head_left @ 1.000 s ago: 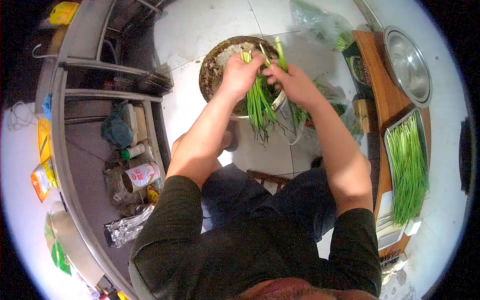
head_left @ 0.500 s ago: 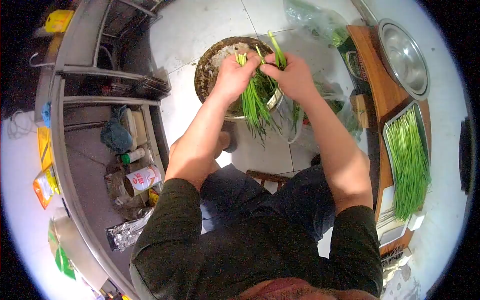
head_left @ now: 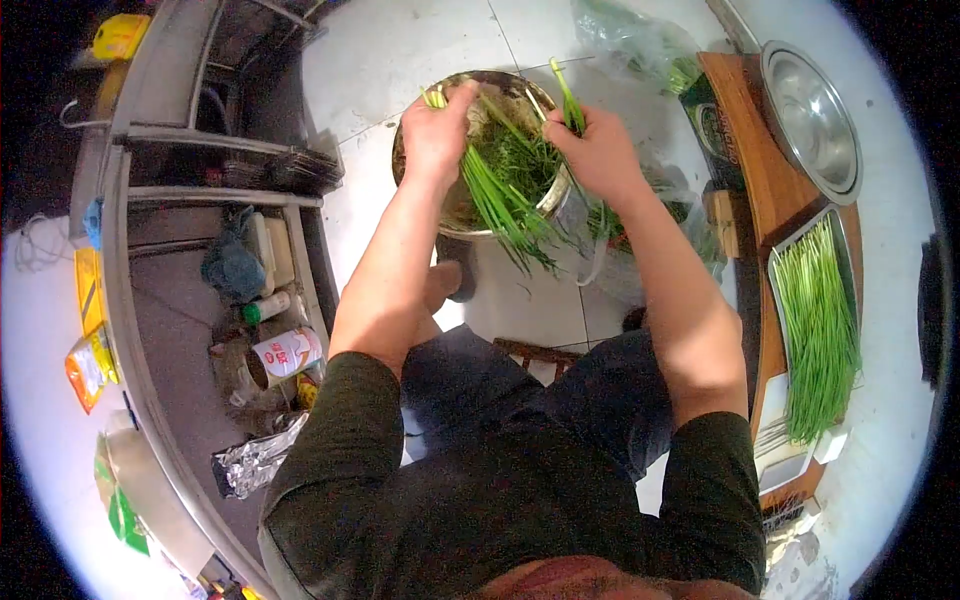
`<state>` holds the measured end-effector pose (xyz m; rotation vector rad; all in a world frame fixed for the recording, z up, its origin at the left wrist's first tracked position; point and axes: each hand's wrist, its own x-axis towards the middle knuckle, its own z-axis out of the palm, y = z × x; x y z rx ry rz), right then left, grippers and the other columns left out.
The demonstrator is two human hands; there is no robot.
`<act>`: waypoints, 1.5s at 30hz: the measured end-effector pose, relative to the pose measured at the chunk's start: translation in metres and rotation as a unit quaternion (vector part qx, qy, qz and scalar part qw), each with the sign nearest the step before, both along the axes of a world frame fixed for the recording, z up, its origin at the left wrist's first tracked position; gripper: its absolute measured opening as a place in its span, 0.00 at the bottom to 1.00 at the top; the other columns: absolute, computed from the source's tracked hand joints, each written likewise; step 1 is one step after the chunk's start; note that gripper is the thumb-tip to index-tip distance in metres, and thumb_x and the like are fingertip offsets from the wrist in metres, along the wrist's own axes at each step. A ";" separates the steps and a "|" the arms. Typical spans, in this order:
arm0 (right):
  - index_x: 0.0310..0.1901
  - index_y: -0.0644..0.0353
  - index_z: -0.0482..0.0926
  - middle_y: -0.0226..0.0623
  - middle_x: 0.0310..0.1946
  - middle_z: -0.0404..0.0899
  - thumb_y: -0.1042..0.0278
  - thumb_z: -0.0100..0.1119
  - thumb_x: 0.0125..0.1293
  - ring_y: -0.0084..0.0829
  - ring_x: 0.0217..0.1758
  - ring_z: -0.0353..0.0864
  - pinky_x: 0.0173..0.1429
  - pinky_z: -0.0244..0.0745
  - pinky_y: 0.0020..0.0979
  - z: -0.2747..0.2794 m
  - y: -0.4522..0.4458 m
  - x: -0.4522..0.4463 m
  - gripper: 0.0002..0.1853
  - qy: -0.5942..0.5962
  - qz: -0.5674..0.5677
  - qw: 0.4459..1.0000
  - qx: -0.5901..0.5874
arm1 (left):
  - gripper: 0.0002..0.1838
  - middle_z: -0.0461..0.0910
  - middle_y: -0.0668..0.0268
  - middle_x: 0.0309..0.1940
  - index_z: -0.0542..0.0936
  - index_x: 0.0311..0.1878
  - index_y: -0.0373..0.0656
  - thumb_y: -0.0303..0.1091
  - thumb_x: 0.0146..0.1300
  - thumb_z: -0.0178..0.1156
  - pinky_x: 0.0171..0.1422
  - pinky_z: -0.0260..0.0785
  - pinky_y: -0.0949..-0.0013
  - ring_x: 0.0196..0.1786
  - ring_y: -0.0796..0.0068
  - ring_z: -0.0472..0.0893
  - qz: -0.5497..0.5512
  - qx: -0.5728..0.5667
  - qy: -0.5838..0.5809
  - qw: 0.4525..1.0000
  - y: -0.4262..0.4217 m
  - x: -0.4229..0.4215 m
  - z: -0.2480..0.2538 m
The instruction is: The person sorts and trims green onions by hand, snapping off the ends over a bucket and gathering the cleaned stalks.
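Note:
My left hand (head_left: 434, 140) is closed around a bunch of garlic chives (head_left: 492, 200), their pale cut ends above the fist and green leaves hanging down to the right. My right hand (head_left: 598, 155) pinches a few chive stalks (head_left: 568, 92) that point upward. Both hands are above a round, dirty-walled bucket (head_left: 412, 178) on the floor, which has loose green scraps (head_left: 528, 165) inside. A gap separates the two hands.
At the right, a wooden bench (head_left: 745, 110) bears a steel bowl (head_left: 812, 115) and a metal tray heaped with long chives (head_left: 818, 335). Plastic bags (head_left: 625, 35) with greens lie beyond the bucket. A metal shelf (head_left: 215, 198) holding a can (head_left: 287, 357) stands left.
My hands have drawn apart. The left one moved left with the bunch, and the right one shifted slightly right with its stalks. More of the bucket's inside shows.

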<state>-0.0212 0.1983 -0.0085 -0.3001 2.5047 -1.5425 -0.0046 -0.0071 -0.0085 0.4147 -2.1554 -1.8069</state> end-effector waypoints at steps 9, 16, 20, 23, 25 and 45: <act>0.41 0.64 0.82 0.30 0.31 0.84 0.66 0.62 0.64 0.19 0.36 0.79 0.45 0.73 0.25 -0.002 -0.007 0.002 0.10 -0.033 0.021 0.996 -0.082 | 0.07 0.80 0.74 0.27 0.83 0.33 0.39 0.32 0.59 0.67 0.34 0.66 0.75 0.30 0.84 0.73 -0.079 0.064 -0.055 0.993 0.036 0.013 0.012; 0.43 0.64 0.82 0.37 0.31 0.84 0.57 0.63 0.62 0.29 0.36 0.81 0.44 0.74 0.31 -0.009 -0.007 0.003 0.17 -0.008 0.017 0.998 -0.066 | 0.08 0.79 0.74 0.25 0.83 0.33 0.39 0.34 0.61 0.66 0.33 0.66 0.75 0.29 0.85 0.73 -0.076 0.022 -0.075 0.994 0.033 0.013 0.006; 0.43 0.64 0.82 0.49 0.31 0.84 0.46 0.61 0.60 0.47 0.35 0.84 0.44 0.76 0.41 -0.017 -0.006 0.001 0.25 0.008 0.021 0.997 -0.071 | 0.10 0.70 0.79 0.18 0.78 0.28 0.44 0.35 0.64 0.61 0.25 0.55 0.76 0.21 0.87 0.65 -0.094 0.041 -0.057 0.993 0.034 0.012 0.004; 0.41 0.62 0.83 0.45 0.30 0.85 0.48 0.60 0.61 0.44 0.35 0.84 0.43 0.76 0.40 -0.020 -0.006 0.000 0.22 0.009 0.036 0.994 -0.099 | 0.08 0.75 0.77 0.22 0.81 0.32 0.40 0.34 0.64 0.60 0.29 0.63 0.75 0.26 0.86 0.70 -0.111 0.039 -0.065 0.991 0.030 0.013 0.007; 0.41 0.62 0.82 0.38 0.29 0.84 0.53 0.61 0.62 0.33 0.32 0.80 0.40 0.73 0.33 -0.013 -0.006 0.001 0.18 -0.018 0.047 0.992 -0.113 | 0.08 0.75 0.77 0.23 0.81 0.33 0.41 0.34 0.64 0.59 0.29 0.63 0.75 0.26 0.86 0.70 -0.117 0.026 -0.070 0.990 0.030 0.014 0.013; 0.40 0.65 0.82 0.51 0.29 0.83 0.51 0.67 0.55 0.43 0.34 0.84 0.43 0.76 0.40 -0.020 -0.003 -0.003 0.23 -0.014 0.014 0.995 -0.095 | 0.10 0.77 0.73 0.26 0.82 0.43 0.40 0.37 0.65 0.62 0.30 0.65 0.73 0.25 0.83 0.71 -0.026 -0.019 -0.103 0.994 0.021 0.007 0.004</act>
